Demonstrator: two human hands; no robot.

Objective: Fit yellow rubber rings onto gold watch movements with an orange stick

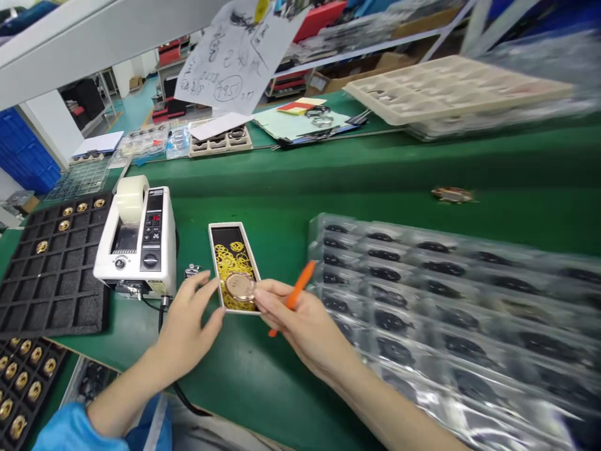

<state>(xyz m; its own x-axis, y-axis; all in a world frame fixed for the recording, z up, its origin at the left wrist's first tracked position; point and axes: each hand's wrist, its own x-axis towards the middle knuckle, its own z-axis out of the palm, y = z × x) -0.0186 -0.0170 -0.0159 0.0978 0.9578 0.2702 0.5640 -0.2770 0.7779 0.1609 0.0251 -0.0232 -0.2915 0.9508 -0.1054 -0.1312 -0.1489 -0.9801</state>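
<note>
My right hand [293, 313] pinches a round rose-gold watch case [240, 286] by its edge, and an orange pen-like tool [299, 285] lies across the same fingers. The case is over a narrow white box [251, 263] that holds many small yellow rings [225, 260]. Left of the box is my left hand [190, 316], its fingers spread and curved towards the case; a small gap seems to separate them, and I see nothing held in it. A small metal part [193, 270] sits on the green table just behind the left fingers.
A white tape dispenser [136, 241] stands left of the box, beside a black compartment tray [51, 269] with several gold parts. Clear plastic trays [413, 294] of dark pieces cover the right side. Another watch part [452, 194] lies behind them. A beige tray [451, 88] rests on the back ledge.
</note>
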